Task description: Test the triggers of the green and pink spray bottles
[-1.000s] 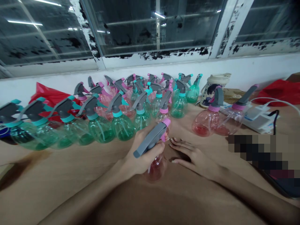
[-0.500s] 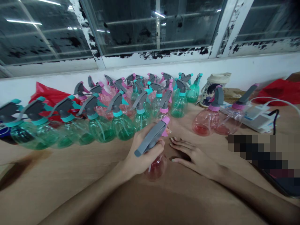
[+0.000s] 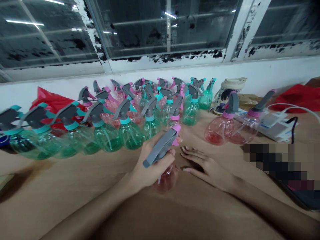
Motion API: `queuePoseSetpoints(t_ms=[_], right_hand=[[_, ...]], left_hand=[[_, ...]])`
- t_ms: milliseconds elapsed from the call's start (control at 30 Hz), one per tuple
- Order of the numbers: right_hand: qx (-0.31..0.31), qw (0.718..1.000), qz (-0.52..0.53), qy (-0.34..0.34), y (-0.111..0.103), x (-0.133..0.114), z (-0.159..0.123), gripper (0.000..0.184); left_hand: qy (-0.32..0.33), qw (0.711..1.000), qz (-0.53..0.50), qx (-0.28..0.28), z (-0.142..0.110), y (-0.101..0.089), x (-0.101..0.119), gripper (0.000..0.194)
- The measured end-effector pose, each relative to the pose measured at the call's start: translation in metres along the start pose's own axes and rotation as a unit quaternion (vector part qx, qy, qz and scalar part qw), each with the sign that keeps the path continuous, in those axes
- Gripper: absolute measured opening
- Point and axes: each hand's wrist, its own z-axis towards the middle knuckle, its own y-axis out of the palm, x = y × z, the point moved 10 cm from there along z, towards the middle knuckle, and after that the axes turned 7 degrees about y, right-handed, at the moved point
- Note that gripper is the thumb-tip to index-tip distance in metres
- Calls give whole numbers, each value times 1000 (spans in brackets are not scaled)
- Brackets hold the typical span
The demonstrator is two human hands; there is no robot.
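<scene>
My left hand is wrapped round the neck of a pink spray bottle with a grey and pink trigger head. The bottle stands on the wooden table, its nozzle facing away to the right, and my fingers are by the pink trigger. To its right my right hand rests on the tabletop, fingers stretched out and holding nothing. Just beyond the held bottle stands another pink-collared spray bottle, partly hidden. Two more pink bottles, the nearer one holding a little red liquid, stand beyond my right hand.
Green spray bottles line the left, with several pink and green ones behind. Red plastic bags lie at both sides. A printed cup, a white power strip with cables and a dark, partly blurred-out device are on the right.
Hardly anything differs. The sprayer head in my left hand has tipped very slightly, and the pink trigger below its nozzle shows a little differently. My right hand stays in place.
</scene>
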Motion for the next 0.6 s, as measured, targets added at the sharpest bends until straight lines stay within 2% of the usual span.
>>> queuePoseSetpoints(t_ms=[200, 433, 600], right_hand=[[-1, 1000, -4, -2, 0, -1, 0, 50], [-6, 1000, -15, -4, 1, 0, 0, 51], [-9, 1000, -22, -3, 2, 1, 0, 50]], left_hand=[[18, 1000, 3, 10, 0, -2, 2, 10], [34, 999, -19, -8, 3, -1, 6, 16], [17, 1000, -13, 5, 5, -5, 7, 10]])
